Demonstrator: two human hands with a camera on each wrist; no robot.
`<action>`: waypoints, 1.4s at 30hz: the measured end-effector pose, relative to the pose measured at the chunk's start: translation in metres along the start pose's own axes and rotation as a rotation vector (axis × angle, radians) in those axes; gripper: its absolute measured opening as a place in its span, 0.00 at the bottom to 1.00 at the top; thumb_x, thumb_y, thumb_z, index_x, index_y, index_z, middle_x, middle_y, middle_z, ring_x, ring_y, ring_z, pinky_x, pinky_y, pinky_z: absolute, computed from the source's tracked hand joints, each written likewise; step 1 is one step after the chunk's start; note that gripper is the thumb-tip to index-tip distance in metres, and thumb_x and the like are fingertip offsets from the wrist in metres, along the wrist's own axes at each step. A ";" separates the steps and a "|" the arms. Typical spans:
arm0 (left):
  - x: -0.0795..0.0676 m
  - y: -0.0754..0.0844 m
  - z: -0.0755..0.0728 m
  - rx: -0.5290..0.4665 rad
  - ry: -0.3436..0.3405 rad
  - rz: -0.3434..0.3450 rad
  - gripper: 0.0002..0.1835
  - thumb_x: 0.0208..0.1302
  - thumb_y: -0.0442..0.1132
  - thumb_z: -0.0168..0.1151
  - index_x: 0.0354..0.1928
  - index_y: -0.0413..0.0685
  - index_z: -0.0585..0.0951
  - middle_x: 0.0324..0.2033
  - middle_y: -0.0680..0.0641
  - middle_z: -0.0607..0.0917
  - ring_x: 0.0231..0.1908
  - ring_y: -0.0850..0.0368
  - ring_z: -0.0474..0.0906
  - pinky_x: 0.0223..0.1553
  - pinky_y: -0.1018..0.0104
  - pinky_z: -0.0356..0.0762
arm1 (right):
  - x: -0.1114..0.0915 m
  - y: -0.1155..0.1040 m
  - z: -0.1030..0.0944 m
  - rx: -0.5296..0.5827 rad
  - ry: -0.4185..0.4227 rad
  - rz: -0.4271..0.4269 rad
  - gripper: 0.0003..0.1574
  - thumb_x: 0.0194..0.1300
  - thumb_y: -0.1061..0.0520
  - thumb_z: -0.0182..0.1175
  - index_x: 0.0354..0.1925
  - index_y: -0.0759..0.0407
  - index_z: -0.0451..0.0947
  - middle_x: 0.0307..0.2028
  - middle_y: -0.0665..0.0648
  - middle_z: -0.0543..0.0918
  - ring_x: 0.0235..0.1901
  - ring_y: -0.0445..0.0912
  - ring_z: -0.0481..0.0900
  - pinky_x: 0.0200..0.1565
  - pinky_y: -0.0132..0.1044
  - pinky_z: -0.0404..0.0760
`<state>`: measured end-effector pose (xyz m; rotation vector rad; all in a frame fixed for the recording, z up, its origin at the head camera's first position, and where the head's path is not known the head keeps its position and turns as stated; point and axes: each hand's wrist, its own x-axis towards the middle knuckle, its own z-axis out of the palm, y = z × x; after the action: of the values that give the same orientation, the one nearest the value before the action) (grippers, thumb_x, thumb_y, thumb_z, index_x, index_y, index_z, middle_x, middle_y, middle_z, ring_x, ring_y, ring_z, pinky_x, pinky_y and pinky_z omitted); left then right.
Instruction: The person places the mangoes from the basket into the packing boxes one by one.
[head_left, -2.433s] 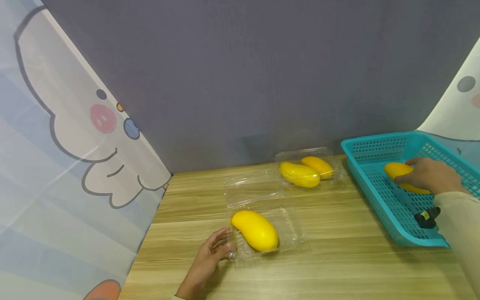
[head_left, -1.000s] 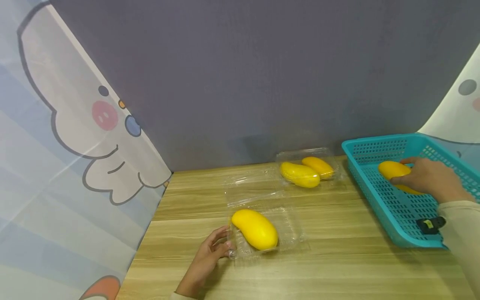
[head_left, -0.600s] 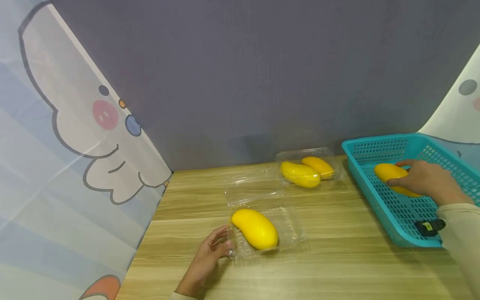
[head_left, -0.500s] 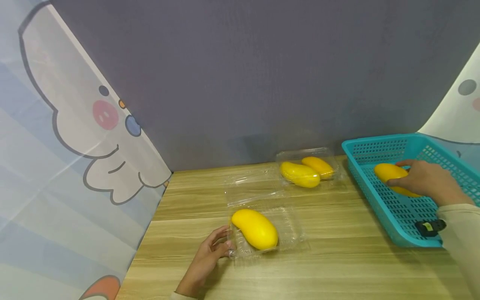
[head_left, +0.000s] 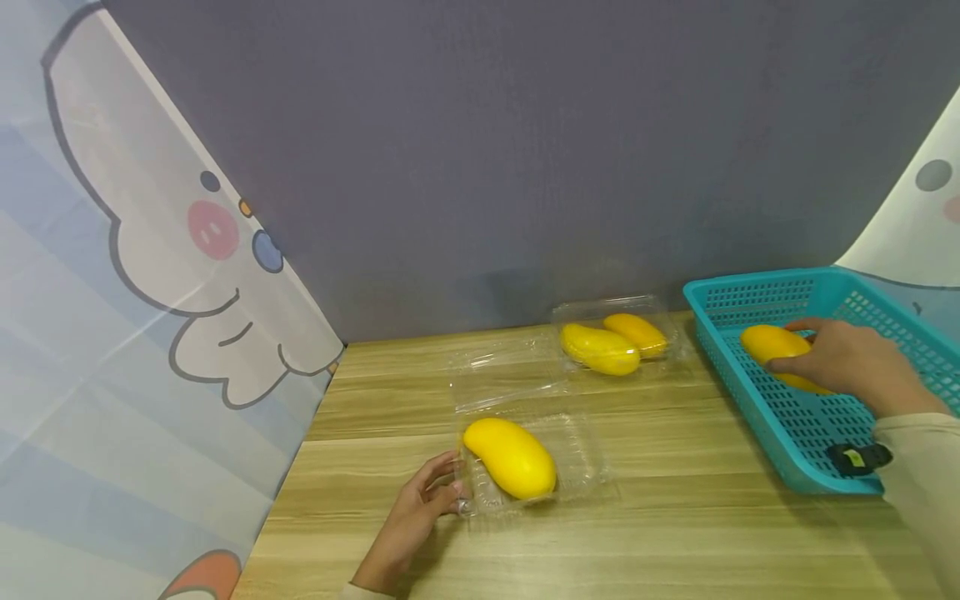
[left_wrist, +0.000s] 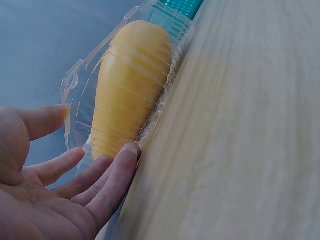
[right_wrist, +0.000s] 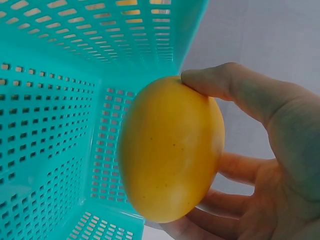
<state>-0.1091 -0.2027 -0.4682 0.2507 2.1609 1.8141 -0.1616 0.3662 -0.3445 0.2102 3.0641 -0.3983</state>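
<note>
One mango (head_left: 767, 343), pinched in the right hand (head_left: 855, 362), has edged left in the basket (head_left: 825, 287) — clear of its floor or not, I can't tell. Grip seems secure. Left hand's (head_left: 412, 504) fingers, spread, touch the near tray (head_left: 573, 446).

We can read no words, numbers or brands; the yellow-green patch (head_left: 854, 458) on the black device (head_left: 876, 455) beside the right sleeve (head_left: 922, 475) is too small for us.
</note>
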 end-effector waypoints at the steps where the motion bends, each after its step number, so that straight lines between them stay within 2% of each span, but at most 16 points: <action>1: 0.000 0.000 0.000 0.000 -0.001 0.002 0.33 0.72 0.45 0.59 0.74 0.44 0.61 0.69 0.32 0.66 0.56 0.45 0.78 0.51 0.70 0.82 | 0.000 -0.001 0.000 -0.001 0.002 -0.001 0.60 0.55 0.30 0.67 0.64 0.75 0.62 0.47 0.83 0.77 0.27 0.58 0.75 0.23 0.45 0.73; 11: 0.001 0.000 -0.001 -0.010 0.003 0.002 0.33 0.72 0.45 0.59 0.74 0.44 0.62 0.69 0.32 0.66 0.56 0.46 0.78 0.50 0.70 0.82 | -0.003 -0.007 0.000 -0.003 0.036 -0.003 0.60 0.54 0.30 0.68 0.64 0.74 0.63 0.52 0.84 0.73 0.29 0.60 0.76 0.24 0.47 0.74; 16: 0.001 0.000 0.000 -0.006 0.006 -0.002 0.33 0.71 0.46 0.60 0.74 0.45 0.62 0.69 0.32 0.66 0.55 0.47 0.78 0.50 0.69 0.83 | -0.004 -0.011 -0.002 -0.001 0.032 -0.014 0.60 0.54 0.30 0.68 0.64 0.73 0.63 0.54 0.84 0.72 0.30 0.60 0.77 0.25 0.47 0.74; 23: 0.000 0.001 0.001 -0.019 0.008 -0.004 0.33 0.72 0.44 0.59 0.74 0.43 0.62 0.69 0.31 0.66 0.55 0.48 0.78 0.50 0.69 0.83 | -0.006 -0.016 -0.003 -0.006 0.006 -0.031 0.61 0.54 0.28 0.67 0.65 0.72 0.63 0.56 0.84 0.71 0.35 0.66 0.78 0.28 0.51 0.75; 34: -0.001 0.001 0.001 -0.026 -0.001 -0.008 0.33 0.73 0.44 0.58 0.74 0.43 0.61 0.69 0.31 0.65 0.54 0.50 0.79 0.51 0.70 0.82 | -0.008 -0.019 0.000 0.010 -0.006 -0.036 0.61 0.54 0.28 0.67 0.66 0.71 0.62 0.57 0.84 0.70 0.32 0.63 0.77 0.25 0.49 0.74; 42: 0.000 0.003 0.001 -0.019 0.013 -0.011 0.33 0.72 0.45 0.60 0.73 0.44 0.62 0.69 0.31 0.65 0.54 0.49 0.79 0.50 0.70 0.82 | -0.010 -0.021 -0.002 0.013 0.019 -0.033 0.62 0.55 0.27 0.65 0.67 0.71 0.61 0.58 0.83 0.70 0.29 0.58 0.75 0.23 0.45 0.72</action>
<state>-0.1088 -0.2012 -0.4653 0.2229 2.1480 1.8346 -0.1544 0.3454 -0.3365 0.1658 3.0879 -0.4201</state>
